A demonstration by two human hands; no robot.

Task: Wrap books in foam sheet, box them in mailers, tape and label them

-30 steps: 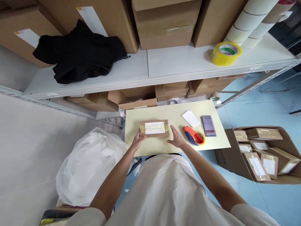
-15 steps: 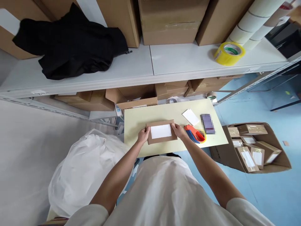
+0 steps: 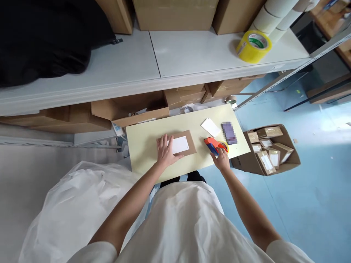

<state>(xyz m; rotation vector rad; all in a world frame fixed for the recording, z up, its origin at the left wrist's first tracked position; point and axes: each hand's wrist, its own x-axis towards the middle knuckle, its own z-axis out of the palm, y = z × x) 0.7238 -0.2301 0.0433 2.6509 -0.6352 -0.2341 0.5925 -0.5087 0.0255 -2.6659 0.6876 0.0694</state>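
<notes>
A small brown cardboard box (image 3: 190,140) with a white label (image 3: 180,145) lies on the pale yellow table (image 3: 142,153). My left hand (image 3: 166,153) rests on the box's left part, fingers stretched out and thumb apart, covering some of the label. To the right, my right hand (image 3: 221,159) has its fingers round the near side of an orange and blue tape dispenser (image 3: 211,143), which still lies on the table. A yellow tape roll shows at the dispenser's right end. Just beyond it are a stack of white labels (image 3: 210,127) and a pixelated purple object (image 3: 229,133).
A large open carton (image 3: 294,160) of packed boxes stands on the floor at right. Above the table runs a grey shelf (image 3: 192,54) with a yellow tape roll (image 3: 253,47), cartons and black cloth (image 3: 49,40). A white plastic bag (image 3: 82,204) bulges at left.
My right hand has let go of the box and moved right onto the tape dispenser. My left hand has shifted from the box's side edge to its top. The view has turned.
</notes>
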